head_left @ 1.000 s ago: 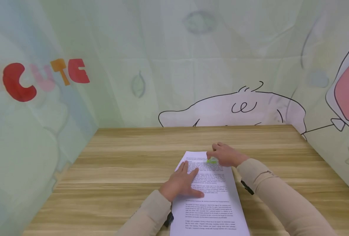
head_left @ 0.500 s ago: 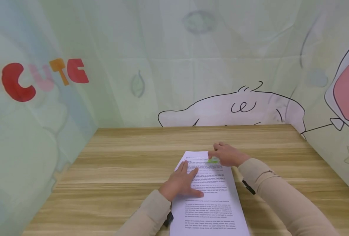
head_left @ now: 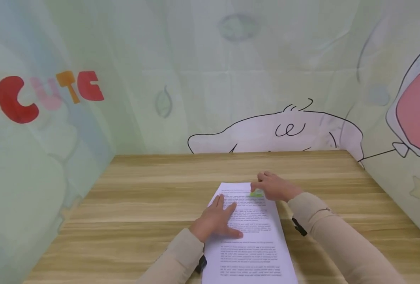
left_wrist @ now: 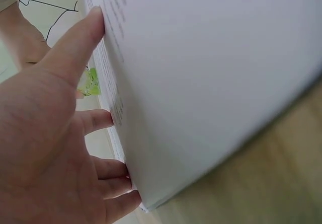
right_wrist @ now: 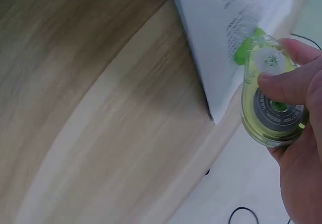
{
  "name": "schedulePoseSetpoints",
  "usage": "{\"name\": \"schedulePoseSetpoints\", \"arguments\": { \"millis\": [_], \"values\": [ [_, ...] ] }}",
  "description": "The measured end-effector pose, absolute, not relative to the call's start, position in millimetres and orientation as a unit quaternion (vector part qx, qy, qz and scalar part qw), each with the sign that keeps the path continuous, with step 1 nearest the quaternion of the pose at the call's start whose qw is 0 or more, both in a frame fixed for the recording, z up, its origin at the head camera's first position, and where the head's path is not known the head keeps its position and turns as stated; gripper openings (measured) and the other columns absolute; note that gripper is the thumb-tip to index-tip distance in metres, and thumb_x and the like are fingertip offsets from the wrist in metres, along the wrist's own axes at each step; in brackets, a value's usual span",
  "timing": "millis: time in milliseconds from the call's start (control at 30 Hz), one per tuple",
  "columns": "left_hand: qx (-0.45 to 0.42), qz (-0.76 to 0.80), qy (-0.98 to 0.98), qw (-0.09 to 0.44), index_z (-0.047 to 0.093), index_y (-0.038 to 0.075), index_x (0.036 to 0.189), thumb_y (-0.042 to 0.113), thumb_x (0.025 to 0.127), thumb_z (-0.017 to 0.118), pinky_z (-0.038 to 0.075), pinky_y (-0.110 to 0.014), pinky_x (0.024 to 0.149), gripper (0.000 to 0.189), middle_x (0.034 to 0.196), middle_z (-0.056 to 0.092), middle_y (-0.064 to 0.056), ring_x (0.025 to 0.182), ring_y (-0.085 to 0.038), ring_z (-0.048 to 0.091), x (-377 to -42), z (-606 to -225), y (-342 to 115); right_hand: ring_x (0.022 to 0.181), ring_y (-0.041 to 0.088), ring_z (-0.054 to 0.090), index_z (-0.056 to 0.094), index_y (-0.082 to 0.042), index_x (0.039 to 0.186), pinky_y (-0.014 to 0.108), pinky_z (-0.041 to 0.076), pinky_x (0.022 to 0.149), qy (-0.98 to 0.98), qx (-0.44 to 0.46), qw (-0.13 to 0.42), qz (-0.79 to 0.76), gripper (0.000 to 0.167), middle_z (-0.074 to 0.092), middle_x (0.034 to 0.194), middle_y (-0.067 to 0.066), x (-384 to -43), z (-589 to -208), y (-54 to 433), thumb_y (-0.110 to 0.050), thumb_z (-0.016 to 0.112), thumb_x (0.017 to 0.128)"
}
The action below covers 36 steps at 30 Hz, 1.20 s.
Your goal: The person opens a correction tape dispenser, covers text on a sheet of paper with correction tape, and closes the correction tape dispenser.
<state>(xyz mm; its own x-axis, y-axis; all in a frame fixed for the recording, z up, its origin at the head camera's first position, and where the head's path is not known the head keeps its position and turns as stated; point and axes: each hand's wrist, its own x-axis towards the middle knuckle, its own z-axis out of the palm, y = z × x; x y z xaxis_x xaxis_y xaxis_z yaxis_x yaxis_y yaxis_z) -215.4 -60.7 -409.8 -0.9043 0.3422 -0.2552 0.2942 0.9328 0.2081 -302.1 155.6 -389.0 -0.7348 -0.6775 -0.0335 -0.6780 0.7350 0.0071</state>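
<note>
Clearly, right fingers (right_wrist: pixel 300 51) pinch a tape dispenser (right_wrist: pixel 267 116).

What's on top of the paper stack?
The left hand rests spread on the paper stack; the right hand holds a correction tape over its far part. Whatever lies beneath is hidden.

A brown wooden table (head_left: pixel 153 197) is seen, marked with light and dark stripes that go from side to side. White paper (head_left: pixel 249 252) is laid flat on it, near the middle, and is printed with rows of small dark words. The paper's near end is cut off in the head view.
</note>
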Motion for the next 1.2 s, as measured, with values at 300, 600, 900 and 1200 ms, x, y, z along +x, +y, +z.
{"name": "schedulePoseSetpoints", "arguments": {
  "millis": [300,600,900,1200],
  "values": [
    [0.156,0.082,0.974,0.144,0.034,0.018,0.143,0.067,0.067,0.066,0.026,-0.047,0.11,0.095,0.152,0.014,-0.022,0.142,-0.035,0.012,-215.1,-412.5,-62.0,0.075,0.015,0.039,0.065,-0.023,0.103,0.027,0.032,0.066,0.931,-0.342,-0.008,-0.127,0.045,0.049,0.08,0.001,-307.9,-390.2,167.0,0.01,0.047,0.077],
    [0.166,0.063,0.975,0.131,0.034,0.016,0.143,0.068,0.071,0.062,0.024,-0.046,0.111,0.092,0.153,0.014,-0.022,0.141,-0.036,0.013,-213.2,-411.8,-62.8,0.084,0.018,0.041,0.063,-0.026,0.109,0.031,0.036,0.072,0.938,-0.314,0.045,-0.142,0.047,0.047,0.088,0.001,-300.5,-388.5,161.1,0.007,0.045,0.081],
    [0.19,0.07,0.973,0.114,0.041,0.018,0.14,0.064,0.076,0.058,0.028,-0.048,0.109,0.081,0.151,0.022,-0.019,0.139,-0.036,0.022,-205.5,-410.3,-66.3,0.086,0.017,0.043,0.064,-0.026,0.109,0.033,0.04,0.076,0.935,-0.331,0.02,-0.129,0.048,0.051,0.09,0.001,-296.2,-385.7,152.3,0.008,0.046,0.08],
    [0.202,0.085,0.965,0.144,0.038,0.026,0.141,0.064,0.068,0.066,0.03,-0.051,0.106,0.086,0.151,0.022,-0.018,0.138,-0.037,0.024,-189.2,-402.4,-75.4,0.085,0.017,0.044,0.063,-0.025,0.11,0.032,0.041,0.074,0.93,-0.347,0.017,-0.119,0.047,0.051,0.089,0.002,-287.2,-381.5,143.1,0.007,0.049,0.08]
  ]
}}
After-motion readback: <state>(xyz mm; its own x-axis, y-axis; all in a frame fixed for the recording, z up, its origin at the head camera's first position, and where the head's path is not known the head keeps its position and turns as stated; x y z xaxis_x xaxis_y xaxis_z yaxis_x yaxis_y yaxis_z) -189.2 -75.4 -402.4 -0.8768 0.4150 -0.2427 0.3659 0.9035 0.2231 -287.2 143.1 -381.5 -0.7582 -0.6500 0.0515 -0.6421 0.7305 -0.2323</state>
